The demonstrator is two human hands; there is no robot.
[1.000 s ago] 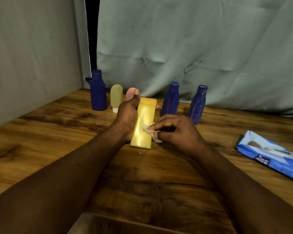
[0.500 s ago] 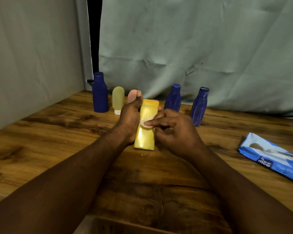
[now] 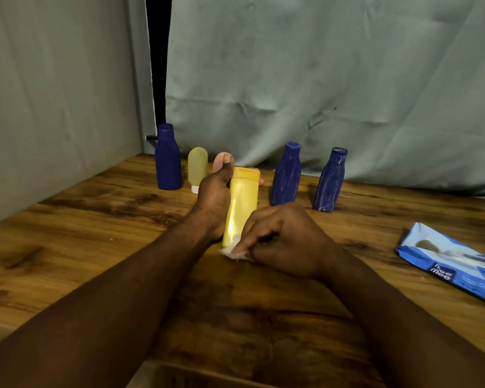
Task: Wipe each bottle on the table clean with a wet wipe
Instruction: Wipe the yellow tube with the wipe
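A yellow bottle [image 3: 242, 204] stands at the middle of the wooden table [image 3: 95, 225]. My left hand [image 3: 214, 203] grips it from the left, thumb up by its cap. My right hand [image 3: 283, 239] pinches a small white wet wipe [image 3: 231, 252] against the bottle's bottom end, near the tabletop. Behind stand a dark blue bottle [image 3: 167, 159], a pale yellow-green tube [image 3: 197, 168], a pink tube [image 3: 221, 162] partly hidden by my thumb, and two more dark blue bottles [image 3: 286, 176] [image 3: 331, 182].
A blue wet wipe pack [image 3: 454, 264] lies flat at the right edge of the table. Grey-green cloth hangs behind the bottles and along the left side. The table's near edge runs below my forearms.
My right hand has slid the wipe down the yellow bottle from its upper half to its base. My left hand keeps its grip on the bottle.
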